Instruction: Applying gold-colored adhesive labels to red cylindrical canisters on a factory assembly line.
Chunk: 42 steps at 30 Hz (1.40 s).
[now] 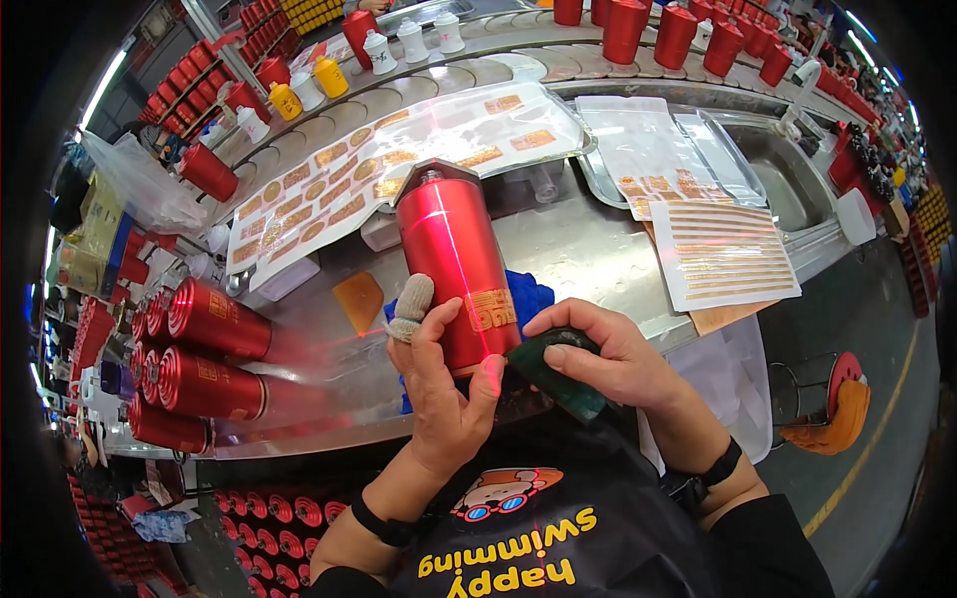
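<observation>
In front of me a shiny red bottle [451, 239] lies tilted, its neck pointing away from me. My left hand [444, 399] wraps round its lower left side; grey covers sit on some of its fingertips. Near the bottle's base is a gold patterned decal [491, 310]. My right hand [608, 354] grips a dark green flat scraper [563, 384], its edge close to the bottle's lower right side. Whether it touches the bottle I cannot tell. A blue cloth [528, 290] shows beneath the bottle.
Several finished-looking red bottles [214, 379] lie stacked at left. Sheets of gold decals [329, 194] lie beyond the bottle, with striped gold sheets [726, 254] at right. An orange scraper [357, 299] rests on the metal table. A sink [783, 179] and a curved conveyor [478, 72] stand farther back.
</observation>
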Tool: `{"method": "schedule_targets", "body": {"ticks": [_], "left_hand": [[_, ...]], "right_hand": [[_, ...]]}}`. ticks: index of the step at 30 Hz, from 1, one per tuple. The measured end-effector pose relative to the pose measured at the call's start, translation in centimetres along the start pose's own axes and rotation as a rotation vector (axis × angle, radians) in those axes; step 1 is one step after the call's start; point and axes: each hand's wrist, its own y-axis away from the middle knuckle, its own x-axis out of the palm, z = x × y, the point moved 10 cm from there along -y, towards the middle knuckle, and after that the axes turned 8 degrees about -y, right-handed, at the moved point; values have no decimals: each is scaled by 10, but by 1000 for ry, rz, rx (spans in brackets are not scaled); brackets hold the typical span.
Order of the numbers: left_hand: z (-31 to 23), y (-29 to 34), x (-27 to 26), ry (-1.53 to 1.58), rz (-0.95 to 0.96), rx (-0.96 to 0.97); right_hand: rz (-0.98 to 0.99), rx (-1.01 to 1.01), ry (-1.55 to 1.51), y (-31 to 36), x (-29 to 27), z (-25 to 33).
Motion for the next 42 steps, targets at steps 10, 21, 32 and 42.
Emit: {"method": "schedule_targets", "body": {"ticks": [10, 21, 32, 42], "left_hand": [[-18, 29, -26, -177, -129, 436], [-52, 23, -3, -315, -70, 721], [-12, 11, -16, -278, 11, 235], [-5, 6, -14, -367, -33, 301]], "right_hand": [[-54, -9, 63, 4, -13, -1], [-109, -24, 110, 4, -16, 4], [120, -817, 1002, 15, 64, 75], [140, -806, 1000, 17, 73, 73]]}}
